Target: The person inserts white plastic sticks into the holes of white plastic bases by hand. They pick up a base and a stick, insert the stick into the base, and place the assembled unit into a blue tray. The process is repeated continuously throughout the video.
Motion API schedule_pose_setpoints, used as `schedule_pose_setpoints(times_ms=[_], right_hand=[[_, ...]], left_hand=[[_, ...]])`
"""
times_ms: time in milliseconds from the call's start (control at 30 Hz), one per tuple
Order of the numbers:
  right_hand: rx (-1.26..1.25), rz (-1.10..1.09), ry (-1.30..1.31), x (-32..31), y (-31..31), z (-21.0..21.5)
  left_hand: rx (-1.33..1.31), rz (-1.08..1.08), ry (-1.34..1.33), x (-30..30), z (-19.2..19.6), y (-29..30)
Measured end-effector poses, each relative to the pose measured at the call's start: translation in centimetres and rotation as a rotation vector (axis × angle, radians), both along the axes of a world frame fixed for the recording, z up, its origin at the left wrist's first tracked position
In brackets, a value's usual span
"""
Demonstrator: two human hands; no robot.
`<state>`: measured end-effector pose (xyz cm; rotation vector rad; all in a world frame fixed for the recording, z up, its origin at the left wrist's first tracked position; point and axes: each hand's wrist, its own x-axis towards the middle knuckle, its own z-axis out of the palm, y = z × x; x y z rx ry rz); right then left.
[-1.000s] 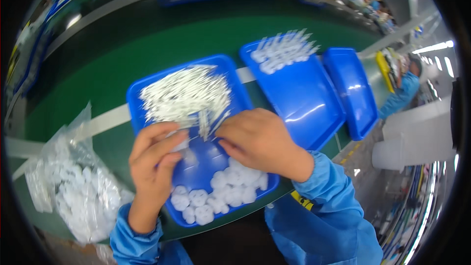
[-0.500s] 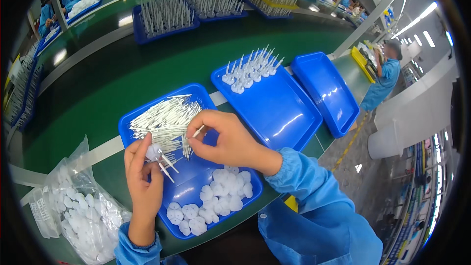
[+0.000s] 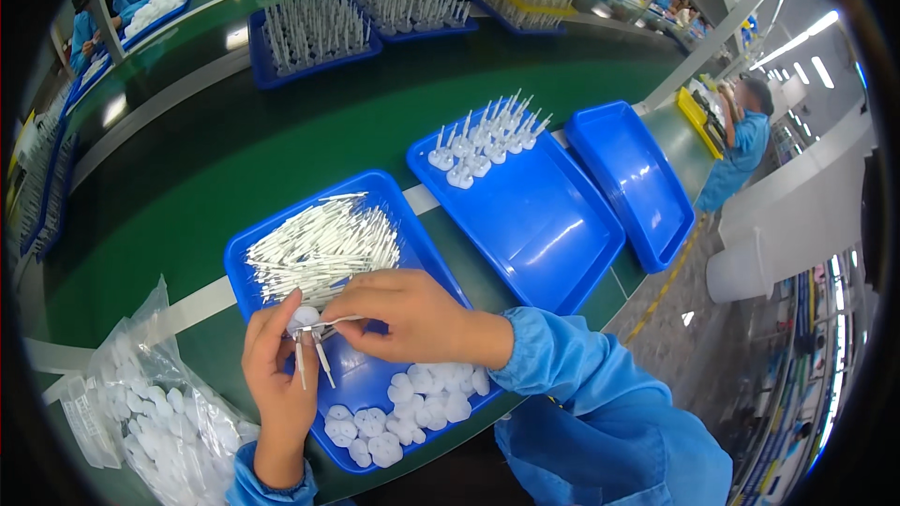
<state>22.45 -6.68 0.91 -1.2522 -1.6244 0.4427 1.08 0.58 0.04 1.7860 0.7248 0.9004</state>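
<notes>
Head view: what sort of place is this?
Probably a factory assembly line: a long green work surface, blue trays, some holding white parts, and a co-worker in blue at right.

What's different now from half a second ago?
The right hand moved left and down in the picture, bringing its white stick over to the white disc in the left hand. Nothing was visibly let go. The stick pile and loose discs in the blue tray stayed put.
</notes>
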Motion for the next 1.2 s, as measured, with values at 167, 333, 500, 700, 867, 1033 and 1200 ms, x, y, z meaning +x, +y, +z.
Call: schedule_pose_setpoints(times_ms=[167,333,500,700,867,1033,1200], right_hand=[[-0.002,-0.039,-0.003,0.1,-0.2,-0.1],[-0.087,-0.042,0.074,0.2,-0.3,0.2],[-0.151,-0.125,0.254,0.6,-0.2,1.0],[-0.096,-0.096,0.175,0.5,0.0,0.2],[-0.107,-0.072,0.128,0.6,-0.1,0.3],[-0.167,-0.076,0.141,0.7,0.0,0.1],[-0.093,-0.103,0.063,0.6,-0.3,0.5]], left_hand=[[0.217,-0.077,0.188,-0.2,0.6,0.2],[-0.039,-0.009,0.052,0.3,0.2,-0.5],[-0.053,-0.089,-0.088,-0.4,-1.6,0.7],[-0.113,-0.126,-0.224,0.0,-0.9,0.5],[-0.108,-0.153,-0.238,-0.4,-1.4,0.9],[-0.106,-0.157,-0.234,-0.5,-1.3,0.9],[-0.132,-0.123,-0.241,-0.4,-1.2,0.7]])
